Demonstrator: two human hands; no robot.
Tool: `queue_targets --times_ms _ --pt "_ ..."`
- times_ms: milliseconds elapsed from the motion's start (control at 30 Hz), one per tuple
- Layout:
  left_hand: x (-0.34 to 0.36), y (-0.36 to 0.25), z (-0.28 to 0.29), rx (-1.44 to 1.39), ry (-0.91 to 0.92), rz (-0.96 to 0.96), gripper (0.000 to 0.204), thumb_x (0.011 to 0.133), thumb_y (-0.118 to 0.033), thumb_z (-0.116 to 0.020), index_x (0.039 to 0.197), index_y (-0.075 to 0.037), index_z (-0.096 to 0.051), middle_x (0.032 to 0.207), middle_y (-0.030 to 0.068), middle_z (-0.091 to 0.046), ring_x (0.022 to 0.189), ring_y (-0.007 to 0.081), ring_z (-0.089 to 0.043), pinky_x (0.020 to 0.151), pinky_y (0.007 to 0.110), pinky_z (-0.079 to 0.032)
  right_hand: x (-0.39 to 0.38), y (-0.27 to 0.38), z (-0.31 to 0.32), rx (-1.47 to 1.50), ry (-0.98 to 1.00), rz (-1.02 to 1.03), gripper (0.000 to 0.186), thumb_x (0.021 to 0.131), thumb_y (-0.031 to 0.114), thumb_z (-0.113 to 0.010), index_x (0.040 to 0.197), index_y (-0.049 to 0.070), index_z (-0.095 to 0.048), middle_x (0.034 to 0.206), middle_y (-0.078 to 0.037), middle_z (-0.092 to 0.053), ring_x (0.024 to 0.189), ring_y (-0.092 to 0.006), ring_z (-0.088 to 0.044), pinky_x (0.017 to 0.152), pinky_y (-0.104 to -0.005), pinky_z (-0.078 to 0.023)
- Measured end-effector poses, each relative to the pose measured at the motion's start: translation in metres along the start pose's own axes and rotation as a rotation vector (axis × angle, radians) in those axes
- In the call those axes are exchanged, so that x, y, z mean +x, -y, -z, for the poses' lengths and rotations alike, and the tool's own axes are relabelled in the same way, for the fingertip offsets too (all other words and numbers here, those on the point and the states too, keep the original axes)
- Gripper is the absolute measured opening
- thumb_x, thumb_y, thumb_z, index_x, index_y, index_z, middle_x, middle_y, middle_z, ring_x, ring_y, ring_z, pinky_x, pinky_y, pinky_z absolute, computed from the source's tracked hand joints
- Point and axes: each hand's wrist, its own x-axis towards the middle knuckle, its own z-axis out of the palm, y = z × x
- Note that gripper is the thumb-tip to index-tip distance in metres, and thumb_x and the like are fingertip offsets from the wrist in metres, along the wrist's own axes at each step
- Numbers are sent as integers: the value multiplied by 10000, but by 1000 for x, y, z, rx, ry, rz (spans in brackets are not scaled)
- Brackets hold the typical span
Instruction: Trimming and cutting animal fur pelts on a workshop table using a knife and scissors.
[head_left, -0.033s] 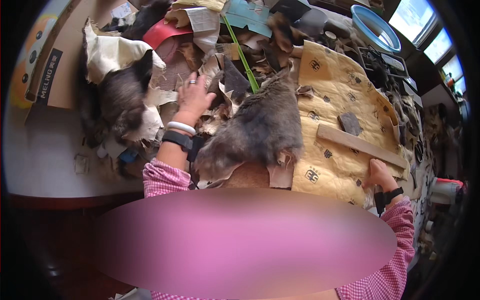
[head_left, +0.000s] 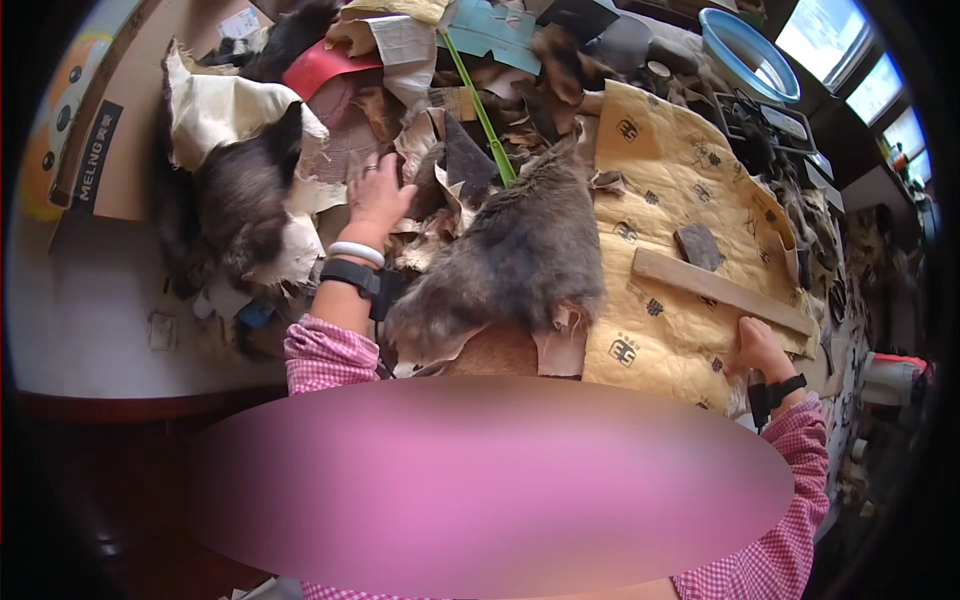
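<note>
My left hand (head_left: 378,205) reaches over the pile of hide scraps (head_left: 430,190), fingers spread, just right of a dark fur piece with a cream underside (head_left: 238,200). A grey-brown fur pelt (head_left: 500,275) lies between my hands. My right hand (head_left: 755,350) has curled fingers at the lower right of a yellow printed sheet (head_left: 650,180), just below a wooden bar (head_left: 720,290) lying on it; what its fingers hold is hidden. A small dark block (head_left: 698,247) sits above the bar. A long green strip (head_left: 480,110) runs among the scraps.
A cardboard box (head_left: 140,90) stands at upper left on a pale table (head_left: 120,330). Red and light-blue sheets lie at the back. A blue basin (head_left: 748,55), trays and more fur line the upper right, beside windows. A blurred pink oval hides the lower middle.
My left hand has shifted slightly left and a little toward the back over the scraps. My right hand looks unmoved.
</note>
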Motion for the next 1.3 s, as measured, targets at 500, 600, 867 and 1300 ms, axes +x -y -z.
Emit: queue_targets --times_ms 500,600,867,1300 --pt "26 -11 -23 -269 -123 71 634 740 -370 -731 1206 21 -555 1091 225 -650 1034 358 -618 912 411 -463 1 7 5 -19 84 -101 598 366 267 -876 768 25 -507 844 -169 -548 887 -374 -524 794 -413 -434" --pt "30 -18 -17 -426 130 104 539 727 -272 -737 1170 2 -600 1044 193 -672 943 274 -654 851 355 -495 -1 8 5 -2 58 -80 596 369 262 -875 767 26 -499 842 -171 -546 886 -376 -523 792 -413 -433" --pt "11 -12 11 -931 6 242 291 766 -160 -694 1002 -2 -632 1021 94 -662 904 191 -623 834 292 -482 -2 10 3 -26 34 -73 604 354 246 -873 768 23 -494 832 -180 -545 859 -384 -527 781 -415 -439" --pt "-22 -5 67 -1445 -258 255 184 883 -162 -681 1022 -73 -601 738 -37 -565 511 54 -425 451 222 -340 0 8 4 9 46 -84 588 364 229 -863 772 26 -492 837 -174 -535 865 -384 -508 774 -417 -420"
